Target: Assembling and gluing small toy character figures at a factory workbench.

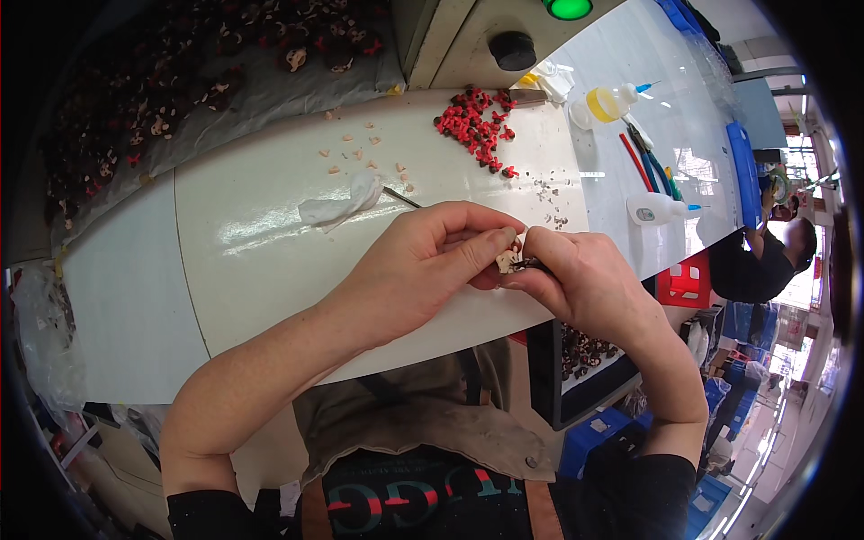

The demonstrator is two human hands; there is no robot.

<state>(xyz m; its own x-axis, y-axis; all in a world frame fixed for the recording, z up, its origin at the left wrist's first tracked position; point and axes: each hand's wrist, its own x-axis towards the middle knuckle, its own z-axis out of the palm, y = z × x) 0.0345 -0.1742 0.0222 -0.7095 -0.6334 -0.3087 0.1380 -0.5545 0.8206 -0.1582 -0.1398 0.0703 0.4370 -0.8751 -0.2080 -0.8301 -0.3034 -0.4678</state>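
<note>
Above the table's near edge, both my hands meet at a small cream and dark-brown figurine piece (508, 261). My left hand (441, 256) pinches it between thumb and fingers. My right hand (580, 274) is closed against its other side, with a small dark thing (535, 265) at the fingertips whose kind I cannot make out. Just beyond my left hand lies a thin metal rod (401, 197), one end in a crumpled white cloth (337, 205). Several tiny pale pieces (348, 139) are scattered past the cloth.
A pile of red and dark-brown parts (472, 124) sits at the back, near a grey machine housing (450, 49). Figurine parts cover a grey-lined tray (261, 112) at far left. Right stand needle-tipped bottles (655, 209) and pliers (646, 153); a black bin (551, 369) sits below.
</note>
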